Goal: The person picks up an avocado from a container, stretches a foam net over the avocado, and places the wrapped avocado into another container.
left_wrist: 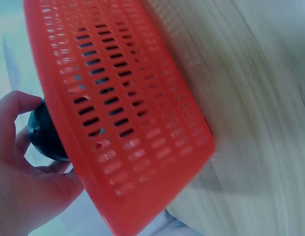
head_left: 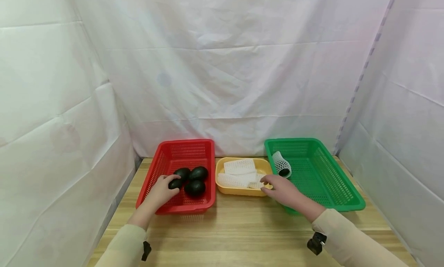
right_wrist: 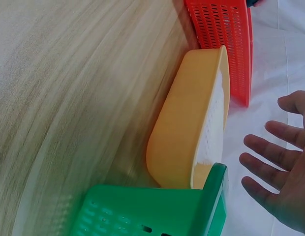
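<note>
In the red basket point(head_left: 208, 206), my left hand point(head_left: 165, 190) grips a dark avocado point(head_left: 174, 183) with fingers and thumb round it. The left wrist view shows that avocado point(left_wrist: 44, 132) just over the basket's rim. Other avocados point(head_left: 195, 188) lie beside it. My right hand point(head_left: 282, 189) hovers above the near right edge of the yellow tray point(head_left: 227, 191), fingers spread and holding nothing. White foam net sleeves point(head_left: 239, 174) lie flat in this tray. A net-wrapped avocado point(head_left: 282, 166) sits in the green basket point(head_left: 345, 207), at its left wall.
The red basket, yellow tray and green basket stand in a row on the wooden table point(head_left: 229, 232), near its back edge. White cloth point(head_left: 222, 85) hangs behind them and on both sides. The green basket's left wall stands close against the tray.
</note>
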